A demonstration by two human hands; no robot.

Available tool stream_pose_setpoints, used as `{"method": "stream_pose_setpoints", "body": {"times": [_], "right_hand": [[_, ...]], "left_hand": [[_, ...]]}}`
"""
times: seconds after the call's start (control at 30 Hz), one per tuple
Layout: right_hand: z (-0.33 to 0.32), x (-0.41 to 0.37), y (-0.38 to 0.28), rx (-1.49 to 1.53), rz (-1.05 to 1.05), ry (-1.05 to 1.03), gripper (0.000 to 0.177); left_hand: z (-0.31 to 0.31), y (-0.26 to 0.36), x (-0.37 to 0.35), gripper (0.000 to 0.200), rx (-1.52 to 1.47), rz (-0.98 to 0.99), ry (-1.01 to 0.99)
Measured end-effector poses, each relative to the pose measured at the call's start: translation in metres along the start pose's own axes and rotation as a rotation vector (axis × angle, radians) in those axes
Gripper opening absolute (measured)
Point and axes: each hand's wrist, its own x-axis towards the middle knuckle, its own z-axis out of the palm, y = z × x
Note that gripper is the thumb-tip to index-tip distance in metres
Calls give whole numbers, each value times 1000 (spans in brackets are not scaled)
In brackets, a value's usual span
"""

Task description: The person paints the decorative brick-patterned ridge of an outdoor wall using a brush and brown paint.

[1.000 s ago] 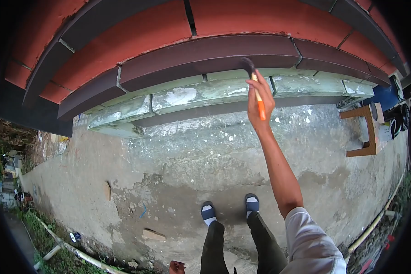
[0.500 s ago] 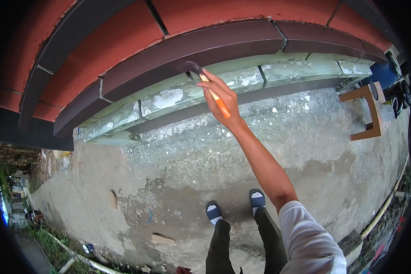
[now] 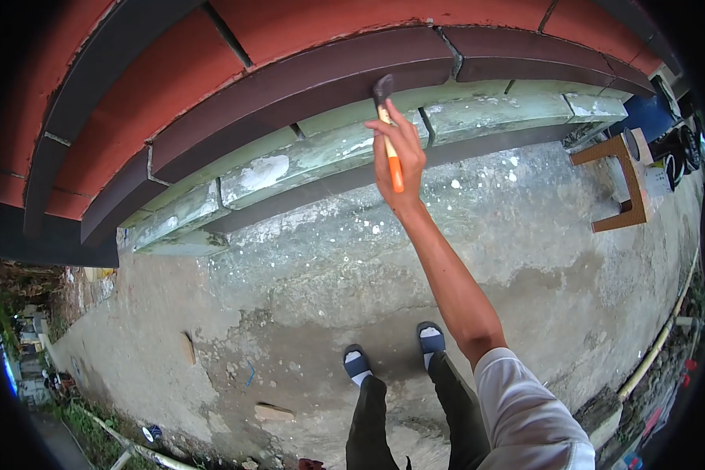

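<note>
In my right hand (image 3: 402,153) is a paintbrush (image 3: 393,160) with an orange-tipped, pale handle, gripped between thumb and fingers. Its dark bristles touch or nearly touch the lower part of a dark purple-brown ledge (image 3: 290,88) that runs along the wall. Below that ledge lies a pale green, flaking band (image 3: 321,153), just beneath my fingers. Above it rises the red wall (image 3: 313,35). My left hand is out of the picture.
A brown stool-like frame (image 3: 630,184) stands at the right, with buckets (image 3: 659,182) and a blue drum (image 3: 642,113) near it. Two flat wooden pieces (image 3: 275,412) lie on the stained concrete floor (image 3: 305,298). My sandalled feet (image 3: 356,362) are below.
My right hand has carried the paintbrush to the right along the ledge, and the brush now points more upright. The whole view has shifted slightly.
</note>
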Motion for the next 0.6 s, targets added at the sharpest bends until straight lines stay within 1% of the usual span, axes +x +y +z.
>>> {"method": "stream_pose_setpoints", "body": {"times": [0.1,0.13,0.17,0.23,0.3,0.37,0.43,0.47,0.53,0.57,0.6], "right_hand": [[4,-9,-8,147,-64,-174,20],[1,-8,-8,188,-90,-221,22],[-2,-7,-8,229,-117,-271,23],[-21,5,10,143,-48,-151,21],[-44,19,34,40,24,4,20],[-67,25,47,-53,29,107,19],[-77,29,52,-156,-17,161,19],[-78,28,52,-206,-36,189,20],[-70,29,49,-202,22,214,19],[-64,30,48,-201,48,226,19],[-54,29,41,-230,6,190,19]], "left_hand": [[8,-1,-4,25,-35,32,32],[6,-2,-1,31,-8,19,-17],[9,-4,-2,31,-91,14,-16],[16,10,-4,33,-259,5,-12],[19,9,1,34,-274,6,-34],[22,6,0,33,-331,-14,-60],[24,17,-1,30,-424,-51,-86],[22,22,-4,31,-349,-11,-90],[22,35,-13,32,-201,66,-96],[22,40,-15,33,-211,50,-92],[21,42,-15,35,-219,34,-89]]}}
